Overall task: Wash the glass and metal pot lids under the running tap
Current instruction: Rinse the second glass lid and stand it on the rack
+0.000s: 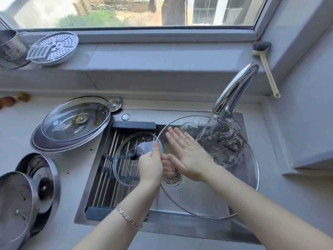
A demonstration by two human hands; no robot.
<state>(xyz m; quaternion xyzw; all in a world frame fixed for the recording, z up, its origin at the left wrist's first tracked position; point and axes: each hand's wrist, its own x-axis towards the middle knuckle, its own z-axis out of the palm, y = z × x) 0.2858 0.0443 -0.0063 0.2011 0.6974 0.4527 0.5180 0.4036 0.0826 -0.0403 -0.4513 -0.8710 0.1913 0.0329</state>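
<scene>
Head view: large round clear glass lid (207, 195) sits tilted over the steel sink (239, 123), under the chrome tap (236, 87). Left hand (150, 166) pinches its rim; right hand (187, 152) lies flat, fingers spread, on the glass. Risk: wet glass may slip from the pinch.
</scene>
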